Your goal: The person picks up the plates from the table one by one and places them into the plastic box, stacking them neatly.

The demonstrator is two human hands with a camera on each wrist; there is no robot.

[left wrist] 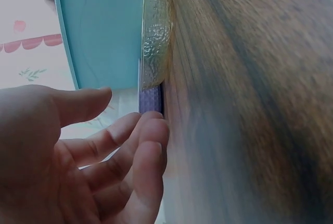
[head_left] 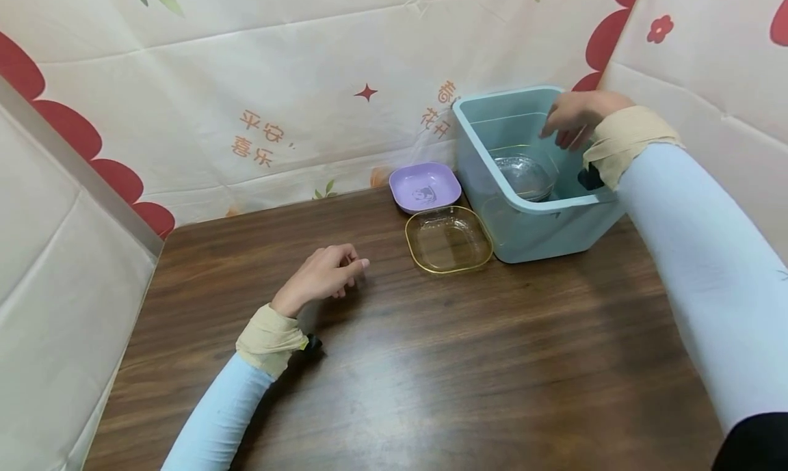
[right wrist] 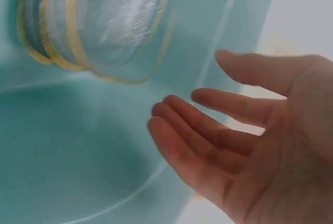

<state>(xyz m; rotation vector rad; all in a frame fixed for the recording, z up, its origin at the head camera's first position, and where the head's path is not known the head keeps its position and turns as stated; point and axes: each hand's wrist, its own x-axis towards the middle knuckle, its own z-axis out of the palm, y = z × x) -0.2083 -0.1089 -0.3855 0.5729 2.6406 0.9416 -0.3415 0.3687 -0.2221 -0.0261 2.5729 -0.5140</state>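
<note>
Right hand over the bin, left hand resting on the table

At upper right, the right hand (head_left: 579, 119) hangs with fingers spread and empty above glass dishes (head_left: 523, 173) stacked inside the bin (head_left: 542, 228). At centre left, the left hand (head_left: 326, 274) rests loosely curled, holding nothing, near a glass dish (head_left: 448, 240) and purple dish (head_left: 425, 186).
</note>
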